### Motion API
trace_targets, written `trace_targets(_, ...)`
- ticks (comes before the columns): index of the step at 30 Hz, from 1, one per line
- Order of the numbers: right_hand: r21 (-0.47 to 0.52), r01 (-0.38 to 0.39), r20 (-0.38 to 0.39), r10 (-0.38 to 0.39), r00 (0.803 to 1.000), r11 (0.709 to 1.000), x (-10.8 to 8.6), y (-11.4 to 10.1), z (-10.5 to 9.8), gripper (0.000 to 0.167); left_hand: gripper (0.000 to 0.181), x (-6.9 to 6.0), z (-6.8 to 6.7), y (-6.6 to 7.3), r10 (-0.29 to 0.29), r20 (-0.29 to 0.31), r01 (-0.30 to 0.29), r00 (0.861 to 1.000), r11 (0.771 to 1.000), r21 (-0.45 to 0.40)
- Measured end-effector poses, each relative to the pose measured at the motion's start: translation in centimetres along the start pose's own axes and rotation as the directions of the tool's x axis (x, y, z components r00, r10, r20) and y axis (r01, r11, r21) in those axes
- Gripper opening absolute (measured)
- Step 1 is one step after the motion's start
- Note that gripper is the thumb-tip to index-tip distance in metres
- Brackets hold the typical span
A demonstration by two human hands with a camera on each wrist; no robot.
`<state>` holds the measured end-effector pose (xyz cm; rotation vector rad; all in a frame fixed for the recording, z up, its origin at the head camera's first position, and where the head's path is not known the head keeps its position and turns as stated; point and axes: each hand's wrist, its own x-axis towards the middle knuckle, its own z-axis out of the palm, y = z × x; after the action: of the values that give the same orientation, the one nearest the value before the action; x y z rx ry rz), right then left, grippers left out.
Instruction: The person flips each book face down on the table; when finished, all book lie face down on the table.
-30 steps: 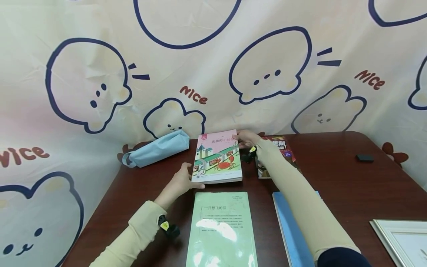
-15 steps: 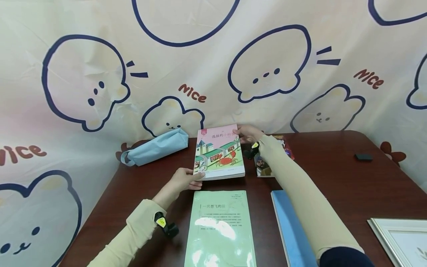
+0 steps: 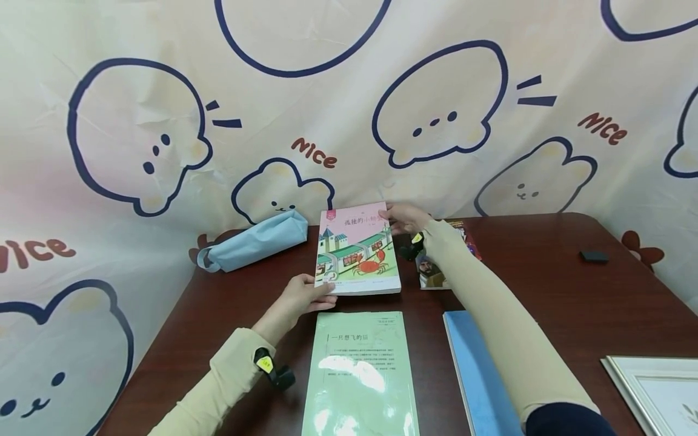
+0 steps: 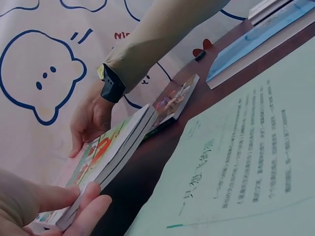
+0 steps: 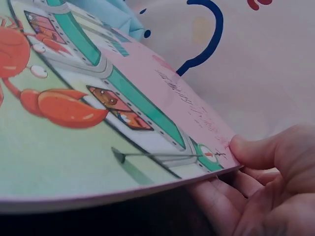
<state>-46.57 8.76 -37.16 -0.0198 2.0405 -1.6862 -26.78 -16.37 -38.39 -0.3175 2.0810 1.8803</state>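
Observation:
A pink picture book [image 3: 357, 248] with a red crab and a train on its cover is held between both hands, tilted at the far side of the table. My left hand [image 3: 294, 300] pinches its near left corner, thumb on the cover and fingers beneath. At the far right corner, my right hand [image 3: 406, 218] grips it, with the thumb on top in the right wrist view and fingers [image 5: 219, 199] below. A dark gap shows under the book in the left wrist view, where its page edge [image 4: 115, 160] is split by a dark line.
Nearest is a glossy green book [image 3: 360, 327]. Right of it lies a blue book [image 3: 474, 363], partly under my right sleeve. A colourful book [image 3: 432, 275] sits behind that arm. Around them are a light-blue pencil case [image 3: 262, 239], a small black object [image 3: 594, 257] and a white frame [image 3: 627, 387].
The book has risen slightly off the table. My left hand has gone from spread beside the near left corner to pinching it; my right hand keeps its grip.

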Motion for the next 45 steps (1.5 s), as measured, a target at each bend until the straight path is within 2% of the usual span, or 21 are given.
trace_targets(5, -0.126, 0.058, -0.009, -0.059, 0.998, 0.99, 0.0, 0.3, 0.3, 0.041, 0.027, -0.2, -0.1, -0.8, 0.011, 0.012, -0.011, 1.0, 1.0, 0.008)
trace_targets(12, -0.147, 0.035, -0.053, -0.043, 0.998, 0.988, -0.1, 0.8, 0.1, 0.045, 0.027, -0.5, -0.3, -1.3, 0.04, 0.0, -0.04, 0.999, 0.999, 0.004)
trace_targets(17, -0.129, 0.03, -0.092, -0.042, 0.995, 0.991, -0.3, 0.3, -0.1, 0.043, 0.027, -0.5, -0.4, -0.8, 0.069, -0.003, -0.069, 0.998, 0.998, 0.012)
trace_targets(26, -0.173, 0.014, -0.157, -0.042, 0.987, 0.985, -0.9, -1.0, 0.1, 0.036, 0.026, -0.9, -0.5, -0.2, 0.137, -0.025, -0.135, 0.99, 0.988, 0.081)
trace_targets(35, -0.178, 0.032, -0.134, -0.057, 0.989, 0.984, -0.8, -1.7, 0.0, 0.032, 0.026, -1.6, -0.7, 0.8, 0.194, -0.029, -0.189, 0.981, 0.974, 0.123)
trace_targets(40, -0.203, 0.023, -0.139, -0.052, 0.989, 0.979, -1.2, -2.1, 0.0, 0.034, 0.026, -2.1, -1.1, 1.5, 0.24, -0.025, -0.232, 0.97, 0.955, 0.185)
trace_targets(45, -0.188, 0.034, -0.127, -0.058, 0.99, 0.982, -1.7, -2.6, -0.1, 0.034, 0.027, -2.5, -1.4, 2.4, 0.26, -0.035, -0.245, 0.965, 0.942, 0.228)
